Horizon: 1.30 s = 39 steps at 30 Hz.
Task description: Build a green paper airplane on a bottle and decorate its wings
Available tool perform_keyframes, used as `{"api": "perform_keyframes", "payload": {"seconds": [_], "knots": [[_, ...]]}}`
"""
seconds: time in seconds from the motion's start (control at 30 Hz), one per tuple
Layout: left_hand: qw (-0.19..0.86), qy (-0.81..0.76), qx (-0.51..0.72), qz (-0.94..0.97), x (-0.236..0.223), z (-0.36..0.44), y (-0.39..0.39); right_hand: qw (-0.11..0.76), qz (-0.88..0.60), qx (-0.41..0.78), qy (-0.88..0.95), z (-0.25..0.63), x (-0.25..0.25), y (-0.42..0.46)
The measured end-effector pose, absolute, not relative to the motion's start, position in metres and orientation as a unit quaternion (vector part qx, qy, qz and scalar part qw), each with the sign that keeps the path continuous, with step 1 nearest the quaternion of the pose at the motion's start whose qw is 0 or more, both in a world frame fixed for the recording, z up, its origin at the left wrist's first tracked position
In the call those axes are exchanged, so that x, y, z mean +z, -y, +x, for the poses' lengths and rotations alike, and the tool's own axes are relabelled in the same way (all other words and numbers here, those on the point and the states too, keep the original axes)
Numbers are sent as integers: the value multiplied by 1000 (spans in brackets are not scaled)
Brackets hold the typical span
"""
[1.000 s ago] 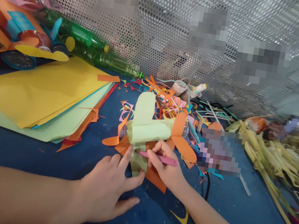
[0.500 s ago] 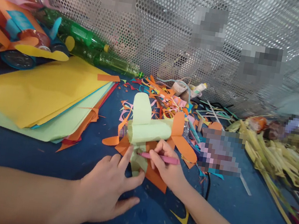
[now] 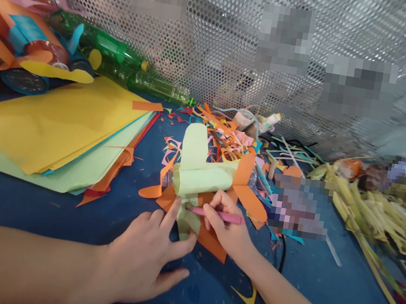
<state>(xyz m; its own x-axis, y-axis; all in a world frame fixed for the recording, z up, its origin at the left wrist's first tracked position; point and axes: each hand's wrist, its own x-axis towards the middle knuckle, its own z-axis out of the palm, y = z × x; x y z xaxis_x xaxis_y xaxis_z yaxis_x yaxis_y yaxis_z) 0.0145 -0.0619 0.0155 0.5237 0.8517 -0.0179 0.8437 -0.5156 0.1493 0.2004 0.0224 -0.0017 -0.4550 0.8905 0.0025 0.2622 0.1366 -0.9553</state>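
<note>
A paper-covered bottle airplane (image 3: 206, 178) lies on the blue table, with a pale green body and wings and orange tail and propeller pieces. My right hand (image 3: 225, 223) pinches a pink marker pen (image 3: 229, 217), its tip at the near pale green wing (image 3: 186, 224). Spread fingers of my left hand (image 3: 149, 252) rest on the left and lower edge of that wing. Under the wing shows an orange paper sheet (image 3: 213, 244). The far wing (image 3: 194, 145) sticks up behind the body.
Coloured paper sheets (image 3: 73, 135) are stacked at left, below two green bottles (image 3: 159, 86) and other paper-decorated bottle crafts (image 3: 37, 46). Paper scraps (image 3: 225, 135) are heaped behind the airplane. Dry husks (image 3: 384, 208) lie at right. A perforated metal panel (image 3: 223, 31) stands behind.
The pink marker pen has shifted slightly right along the near wing. The far wing and tail sway a little. My left hand stays where it was.
</note>
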Motion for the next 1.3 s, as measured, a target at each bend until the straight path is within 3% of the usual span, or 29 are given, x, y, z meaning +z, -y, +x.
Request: {"api": "perform_keyframes", "payload": {"seconds": [1.3], "knots": [[73,-485,23,871,17,15,62,311,-445,480,689,198,2,-22]]}}
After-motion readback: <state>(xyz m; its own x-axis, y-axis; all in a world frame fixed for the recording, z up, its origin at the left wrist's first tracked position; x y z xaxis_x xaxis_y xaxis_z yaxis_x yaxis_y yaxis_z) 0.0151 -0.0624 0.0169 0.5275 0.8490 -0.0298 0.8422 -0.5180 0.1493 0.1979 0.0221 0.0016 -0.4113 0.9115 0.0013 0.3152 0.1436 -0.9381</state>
